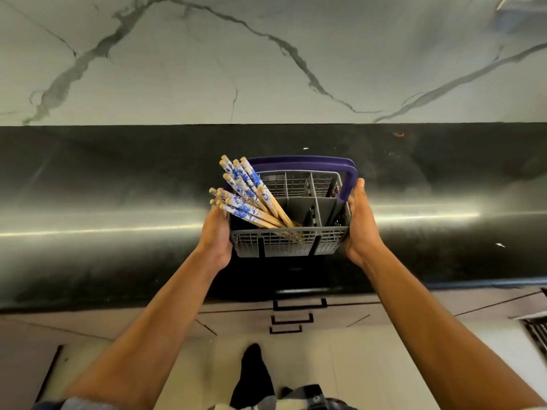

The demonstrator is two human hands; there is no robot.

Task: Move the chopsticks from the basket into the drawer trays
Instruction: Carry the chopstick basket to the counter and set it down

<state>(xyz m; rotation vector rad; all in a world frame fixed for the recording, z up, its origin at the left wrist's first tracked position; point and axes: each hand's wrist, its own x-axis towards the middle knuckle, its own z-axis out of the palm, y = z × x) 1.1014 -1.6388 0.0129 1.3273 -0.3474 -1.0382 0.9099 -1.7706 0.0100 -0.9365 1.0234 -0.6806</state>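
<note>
A grey mesh cutlery basket [284,242] with a purple handle [346,184] stands on the black countertop. Several wooden chopsticks [245,193] with blue and white patterned tops lean out of its left compartments, tips pointing up and left. My left hand [214,238] presses flat against the basket's left side, just under the chopstick tops. Against the right side lies my right hand [362,223], its fingers straight along the wall beside the handle. The basket sits between the two palms. No open drawer or tray is in view.
The glossy black countertop [118,202] runs the full width, with a marble-veined wall [266,54] behind. Below its front edge are shut drawers with black handles [299,304]. A floor vent [535,329] is at the right, and my dark-socked foot [251,377] is below.
</note>
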